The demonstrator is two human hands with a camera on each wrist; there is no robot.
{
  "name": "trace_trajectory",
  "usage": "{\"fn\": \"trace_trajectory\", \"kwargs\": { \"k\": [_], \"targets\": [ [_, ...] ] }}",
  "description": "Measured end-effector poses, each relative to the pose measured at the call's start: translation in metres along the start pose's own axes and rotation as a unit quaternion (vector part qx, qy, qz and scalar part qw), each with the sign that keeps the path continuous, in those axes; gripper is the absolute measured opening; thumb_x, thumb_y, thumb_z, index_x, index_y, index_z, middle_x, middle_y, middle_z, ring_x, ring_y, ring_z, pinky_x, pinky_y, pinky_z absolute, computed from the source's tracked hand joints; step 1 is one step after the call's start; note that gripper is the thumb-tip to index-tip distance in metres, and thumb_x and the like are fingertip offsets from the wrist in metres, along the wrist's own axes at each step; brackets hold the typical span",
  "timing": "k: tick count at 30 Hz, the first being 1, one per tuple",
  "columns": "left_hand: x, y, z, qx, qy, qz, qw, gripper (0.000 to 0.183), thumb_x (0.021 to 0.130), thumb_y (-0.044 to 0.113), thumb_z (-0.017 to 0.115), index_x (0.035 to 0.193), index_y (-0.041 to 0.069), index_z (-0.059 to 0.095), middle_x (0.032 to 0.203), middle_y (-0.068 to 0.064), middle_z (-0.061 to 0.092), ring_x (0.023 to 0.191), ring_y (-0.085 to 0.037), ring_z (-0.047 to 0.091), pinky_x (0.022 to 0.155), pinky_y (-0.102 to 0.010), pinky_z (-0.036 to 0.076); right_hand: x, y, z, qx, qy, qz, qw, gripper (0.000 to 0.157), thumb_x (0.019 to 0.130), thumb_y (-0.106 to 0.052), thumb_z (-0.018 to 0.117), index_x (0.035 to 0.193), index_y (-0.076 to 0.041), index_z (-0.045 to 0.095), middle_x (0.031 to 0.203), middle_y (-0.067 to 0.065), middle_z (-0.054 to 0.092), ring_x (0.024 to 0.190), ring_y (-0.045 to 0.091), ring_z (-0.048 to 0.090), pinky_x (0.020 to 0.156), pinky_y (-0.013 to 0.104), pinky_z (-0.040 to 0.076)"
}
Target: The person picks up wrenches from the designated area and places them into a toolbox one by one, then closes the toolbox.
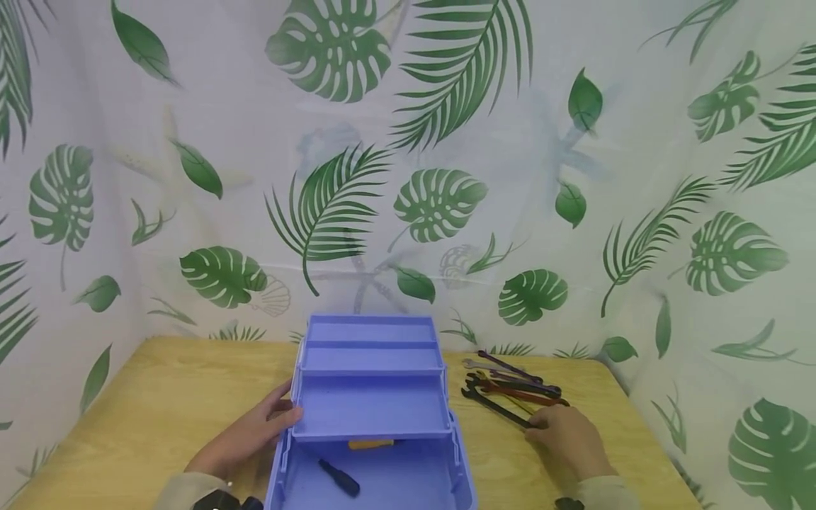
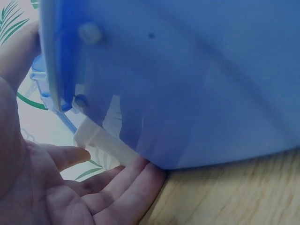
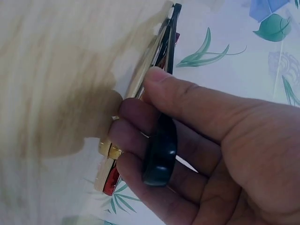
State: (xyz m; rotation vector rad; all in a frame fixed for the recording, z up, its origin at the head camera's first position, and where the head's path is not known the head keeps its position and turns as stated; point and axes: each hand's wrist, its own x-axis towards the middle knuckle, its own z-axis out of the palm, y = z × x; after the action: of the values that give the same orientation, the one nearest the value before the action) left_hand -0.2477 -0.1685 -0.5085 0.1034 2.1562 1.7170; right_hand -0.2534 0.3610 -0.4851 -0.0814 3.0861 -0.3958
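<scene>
A blue toolbox stands with its stepped trays raised. My left hand holds its left side, the thumb at a tray's edge and the other fingers against the outer side; in the left wrist view the box side fills much of the picture. My right hand pinches a black wrench between thumb and fingers. That wrench crosses the curled fingers in the right wrist view. Just beyond lies a loose pile of wrenches in several colours.
Inside the toolbox lie a black-handled tool and a yellow-handled tool, the latter partly hidden under the tray. The wooden table reaches back to a leaf-patterned curtain, which also hangs at both sides.
</scene>
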Motion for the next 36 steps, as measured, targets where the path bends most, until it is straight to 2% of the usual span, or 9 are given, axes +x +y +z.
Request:
{"fn": "trace_trajectory", "kwargs": {
  "k": [5, 9, 14, 20, 29, 36],
  "targets": [
    [-0.002, -0.003, 0.003, 0.007, 0.011, -0.013, 0.9998, 0.088, 0.1, 0.053, 0.061, 0.166, 0.015, 0.017, 0.154, -0.027, 0.041, 0.131, -0.043, 0.054, 0.11, -0.063, 0.043, 0.0, -0.004, 0.001, 0.008, -0.004, 0.003, 1.0, 0.019, 0.083, -0.03, 0.086, 0.095, -0.016, 0.082, 0.096, 0.001, 0.077, 0.09, 0.027, 0.072, 0.079, 0.053, 0.059],
    [-0.003, -0.002, 0.004, 0.0, 0.012, -0.008, 0.9999, 0.087, 0.1, 0.051, 0.062, 0.166, 0.015, 0.019, 0.152, -0.027, 0.043, 0.128, -0.042, 0.057, 0.108, -0.063, 0.045, -0.001, -0.009, 0.002, 0.019, 0.0, 0.001, 1.0, 0.017, 0.082, -0.03, 0.086, 0.093, -0.018, 0.082, 0.095, 0.0, 0.078, 0.089, 0.026, 0.072, 0.079, 0.052, 0.059],
    [-0.002, 0.0, 0.005, -0.001, 0.006, 0.009, 0.9999, 0.084, 0.102, 0.047, 0.061, 0.166, 0.014, 0.018, 0.15, -0.027, 0.045, 0.124, -0.041, 0.059, 0.104, -0.061, 0.049, -0.002, -0.014, 0.003, 0.013, 0.008, 0.0, 1.0, 0.011, 0.082, -0.029, 0.086, 0.087, -0.02, 0.082, 0.093, -0.001, 0.078, 0.086, 0.024, 0.072, 0.078, 0.051, 0.059],
    [-0.001, -0.002, 0.003, -0.007, -0.008, 0.039, 0.9992, 0.081, 0.105, 0.041, 0.057, 0.166, 0.01, 0.014, 0.152, -0.034, 0.04, 0.124, -0.041, 0.06, 0.099, -0.053, 0.055, -0.003, -0.016, 0.003, 0.016, 0.015, 0.002, 1.0, 0.012, 0.082, -0.029, 0.087, 0.087, -0.018, 0.082, 0.091, -0.001, 0.078, 0.085, 0.024, 0.072, 0.08, 0.052, 0.059],
    [-0.002, -0.005, 0.004, -0.008, -0.001, 0.032, 0.9995, 0.081, 0.105, 0.042, 0.056, 0.166, 0.009, 0.014, 0.156, -0.035, 0.035, 0.13, -0.044, 0.056, 0.104, -0.058, 0.05, -0.002, -0.017, 0.008, 0.012, 0.016, 0.008, 1.0, 0.014, 0.082, -0.029, 0.087, 0.086, -0.018, 0.081, 0.09, -0.002, 0.077, 0.082, 0.022, 0.071, 0.076, 0.05, 0.059],
    [0.0, -0.006, 0.004, -0.005, 0.0, 0.033, 0.9994, 0.081, 0.104, 0.042, 0.057, 0.166, 0.009, 0.015, 0.156, -0.035, 0.035, 0.129, -0.044, 0.056, 0.102, -0.057, 0.052, -0.003, -0.02, 0.007, 0.006, 0.014, 0.012, 1.0, 0.011, 0.083, -0.027, 0.086, 0.084, -0.018, 0.081, 0.087, -0.003, 0.076, 0.076, 0.019, 0.069, 0.071, 0.047, 0.058]
  ]
}}
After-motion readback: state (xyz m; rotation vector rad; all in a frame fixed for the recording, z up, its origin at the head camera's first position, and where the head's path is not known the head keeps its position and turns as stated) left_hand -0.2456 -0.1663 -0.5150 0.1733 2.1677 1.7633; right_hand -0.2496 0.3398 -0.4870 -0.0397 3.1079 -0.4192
